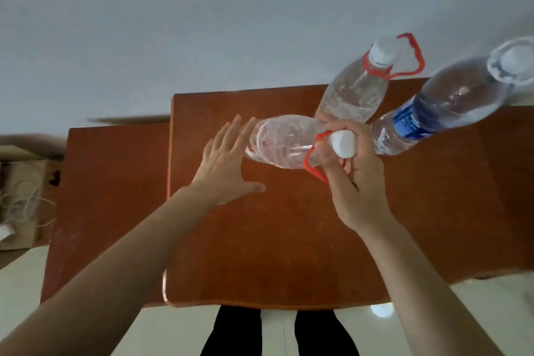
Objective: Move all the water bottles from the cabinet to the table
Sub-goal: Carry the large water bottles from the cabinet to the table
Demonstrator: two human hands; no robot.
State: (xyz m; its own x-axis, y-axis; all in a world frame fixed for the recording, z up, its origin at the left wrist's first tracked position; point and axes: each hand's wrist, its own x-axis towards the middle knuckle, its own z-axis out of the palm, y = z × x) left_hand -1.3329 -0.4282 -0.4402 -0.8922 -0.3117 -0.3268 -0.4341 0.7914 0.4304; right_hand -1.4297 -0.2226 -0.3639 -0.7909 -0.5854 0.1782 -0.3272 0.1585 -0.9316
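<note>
My right hand point(351, 179) grips the neck and white cap of a clear water bottle point(284, 140) with a red carry handle, holding it tilted almost flat above the brown wooden table point(289, 240). My left hand point(224, 166) is spread open beside the bottle's base, its fingertips close to or touching it. Two more bottles stand on the table behind: a clear one with a red handle point(357, 89) and a larger one with a blue label point(433, 113) to its right.
A second, lower brown surface point(109, 196) adjoins the table on the left. A cardboard box with white cord point(23, 196) sits at the far left. A pale wall rises behind the table. My dark trousers point(277, 332) show below the front edge.
</note>
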